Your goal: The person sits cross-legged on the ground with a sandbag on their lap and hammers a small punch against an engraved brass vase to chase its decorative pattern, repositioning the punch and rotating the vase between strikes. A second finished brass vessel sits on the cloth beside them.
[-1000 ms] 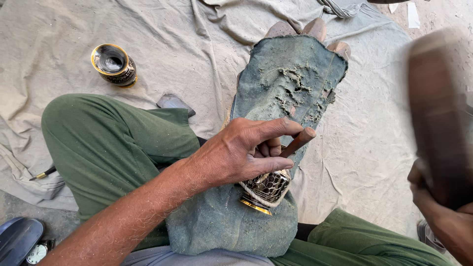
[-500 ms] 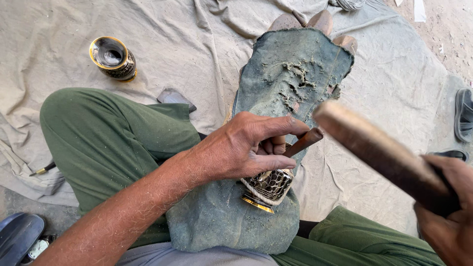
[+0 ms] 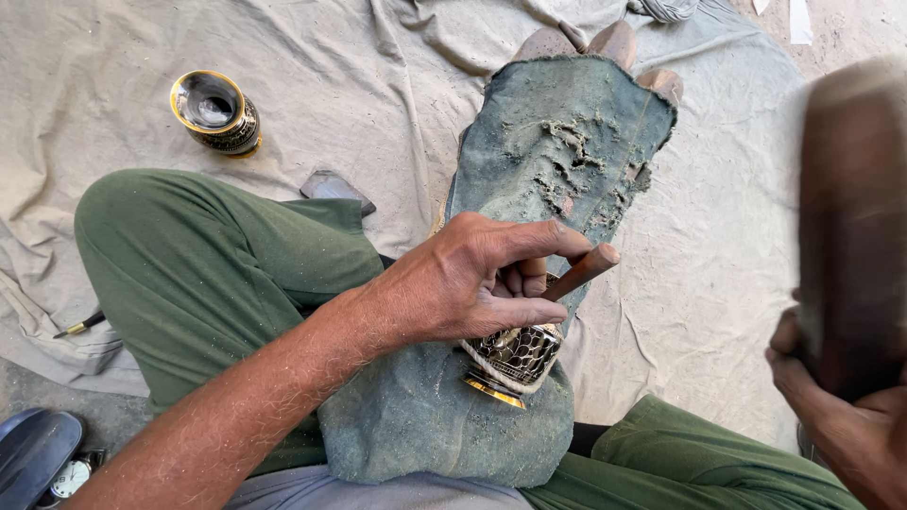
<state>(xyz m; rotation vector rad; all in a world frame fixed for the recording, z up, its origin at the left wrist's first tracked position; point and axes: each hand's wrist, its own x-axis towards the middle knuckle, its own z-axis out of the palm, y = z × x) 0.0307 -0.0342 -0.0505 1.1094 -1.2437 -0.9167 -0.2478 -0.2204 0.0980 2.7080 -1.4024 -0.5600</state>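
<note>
Chisel Held Slanted on Brass Cup

Firmly, the left hand [image 3: 472, 283] pinched a wooden-handled chisel [image 3: 581, 272], its long axis slanting up-right, tip down on an engraved brass cup [image 3: 515, 359] lying sideways on a green pad [image 3: 557, 161]. The right hand [image 3: 836, 416] clenched a blurred wooden mallet [image 3: 850, 217]. Another brass cup [image 3: 215, 111] stood upright on the beige floor cloth [image 3: 359, 85], its contents unclear.

Single head-worn view, looks steeply down at the wearer's own lap, close range. Frame centres on the worn grey-green cloth pad [image 3: 529, 236] draped over the legs; pale canvas ground sheet [image 3: 378, 104] fills everything beyond it. No second view, no overlap.
</note>
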